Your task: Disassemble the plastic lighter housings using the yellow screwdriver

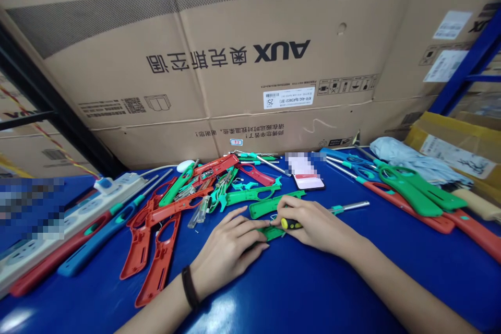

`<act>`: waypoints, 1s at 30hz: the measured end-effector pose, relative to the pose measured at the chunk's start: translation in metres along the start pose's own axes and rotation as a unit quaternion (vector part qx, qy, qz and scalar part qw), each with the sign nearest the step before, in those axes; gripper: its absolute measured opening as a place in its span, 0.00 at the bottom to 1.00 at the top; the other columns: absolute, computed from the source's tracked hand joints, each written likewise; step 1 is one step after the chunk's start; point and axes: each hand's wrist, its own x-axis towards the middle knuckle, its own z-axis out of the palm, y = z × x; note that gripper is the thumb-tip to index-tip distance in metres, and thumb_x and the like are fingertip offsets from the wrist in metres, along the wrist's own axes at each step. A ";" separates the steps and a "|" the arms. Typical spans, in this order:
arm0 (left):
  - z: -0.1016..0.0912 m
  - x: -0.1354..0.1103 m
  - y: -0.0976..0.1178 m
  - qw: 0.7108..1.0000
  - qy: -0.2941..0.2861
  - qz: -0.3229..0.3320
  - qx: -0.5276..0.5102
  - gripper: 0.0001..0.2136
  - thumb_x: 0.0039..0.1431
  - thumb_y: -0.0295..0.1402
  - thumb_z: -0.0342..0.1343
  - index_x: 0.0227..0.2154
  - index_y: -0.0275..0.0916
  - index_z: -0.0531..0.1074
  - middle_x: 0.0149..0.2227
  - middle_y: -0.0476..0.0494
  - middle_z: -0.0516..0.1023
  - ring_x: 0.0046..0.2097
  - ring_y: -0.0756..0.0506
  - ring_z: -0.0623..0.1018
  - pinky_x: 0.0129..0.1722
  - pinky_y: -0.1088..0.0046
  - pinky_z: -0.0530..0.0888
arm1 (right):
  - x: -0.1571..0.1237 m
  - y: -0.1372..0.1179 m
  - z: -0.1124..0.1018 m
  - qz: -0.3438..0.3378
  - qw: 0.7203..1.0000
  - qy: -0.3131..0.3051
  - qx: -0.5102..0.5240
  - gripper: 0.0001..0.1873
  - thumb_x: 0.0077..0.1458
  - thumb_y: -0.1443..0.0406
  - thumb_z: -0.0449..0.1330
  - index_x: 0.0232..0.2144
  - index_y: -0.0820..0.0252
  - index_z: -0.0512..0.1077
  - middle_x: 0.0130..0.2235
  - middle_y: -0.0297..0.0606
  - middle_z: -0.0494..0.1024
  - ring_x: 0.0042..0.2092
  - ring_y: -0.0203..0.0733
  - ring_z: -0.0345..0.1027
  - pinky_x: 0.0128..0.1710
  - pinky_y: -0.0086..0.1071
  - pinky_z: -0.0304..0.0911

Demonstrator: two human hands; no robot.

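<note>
My left hand [234, 244], with a dark band at the wrist, is closed on a green plastic lighter casing [273, 234] lying on the blue table [289, 292]. Its fingertips press on the casing's left part. A short yellow-and-black screwdriver [291, 224] is gripped in my right hand [313, 223], pointing left toward my left fingertips; its tip is hard to make out. From behind my right hand a metal lighter tube [355, 205] sticks out to the right. Just beyond my hands lies a green casing half [270, 207], hollow side showing.
Red casing halves [158, 266] and loose lighter parts [201, 211] pile up at left. A white power strip [84, 214] runs along the left edge. A phone [307, 171] lies at the back. Whole long lighters [415, 188] rest at right, before a large cardboard box [235, 88].
</note>
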 end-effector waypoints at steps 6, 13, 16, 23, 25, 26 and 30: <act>0.000 0.001 -0.001 1.000 -0.007 -0.020 -0.020 0.04 0.61 0.32 0.53 0.36 0.43 0.72 0.45 0.49 0.78 0.44 0.47 0.77 0.57 0.57 0.62 | 0.000 0.002 0.000 0.019 0.999 0.026 -0.001 0.11 0.56 0.65 0.59 0.43 0.54 0.70 0.43 0.35 0.72 0.40 0.40 0.70 0.35 0.29 0.63; -0.003 0.000 -0.002 0.999 -0.011 -0.024 -0.026 0.04 0.61 0.31 0.53 0.35 0.42 0.73 0.42 0.49 0.79 0.44 0.47 0.78 0.57 0.57 0.61 | -0.002 0.010 -0.003 0.014 0.999 0.029 0.000 0.09 0.58 0.60 0.56 0.39 0.55 0.74 0.40 0.36 0.75 0.41 0.40 0.70 0.39 0.30 0.63; -0.004 0.000 -0.003 0.999 -0.010 -0.023 -0.031 0.04 0.62 0.31 0.53 0.35 0.42 0.73 0.42 0.49 0.79 0.44 0.47 0.78 0.57 0.56 0.61 | -0.002 0.010 -0.004 0.024 0.998 0.055 0.004 0.10 0.59 0.59 0.55 0.39 0.54 0.73 0.39 0.36 0.77 0.41 0.41 0.71 0.39 0.31 0.62; -0.004 -0.001 -0.004 0.999 -0.011 -0.022 -0.026 0.05 0.62 0.31 0.52 0.36 0.42 0.73 0.45 0.48 0.77 0.47 0.47 0.76 0.58 0.55 0.60 | -0.001 0.004 0.000 0.031 0.998 0.044 0.027 0.10 0.60 0.59 0.54 0.37 0.55 0.74 0.38 0.35 0.79 0.38 0.41 0.72 0.36 0.31 0.60; -0.004 0.000 -0.003 0.999 -0.017 -0.020 -0.023 0.05 0.62 0.31 0.52 0.35 0.42 0.73 0.48 0.47 0.76 0.47 0.47 0.76 0.58 0.55 0.60 | -0.002 0.003 -0.001 0.032 0.999 0.028 0.023 0.11 0.60 0.59 0.54 0.35 0.55 0.74 0.37 0.36 0.79 0.38 0.41 0.72 0.35 0.30 0.60; -0.004 0.000 -0.002 0.999 -0.021 -0.019 -0.023 0.05 0.62 0.31 0.52 0.35 0.41 0.73 0.48 0.47 0.76 0.47 0.47 0.76 0.58 0.55 0.60 | -0.002 0.003 -0.001 0.034 0.999 0.018 0.021 0.11 0.60 0.59 0.54 0.34 0.56 0.74 0.36 0.36 0.79 0.37 0.41 0.72 0.34 0.30 0.60; -0.006 0.002 0.000 0.999 -0.028 -0.014 -0.028 0.05 0.62 0.30 0.52 0.35 0.42 0.72 0.46 0.49 0.78 0.45 0.47 0.77 0.59 0.54 0.58 | -0.001 0.005 0.000 0.050 0.998 0.000 0.030 0.13 0.59 0.57 0.53 0.34 0.54 0.76 0.36 0.35 0.80 0.37 0.42 0.73 0.34 0.30 0.60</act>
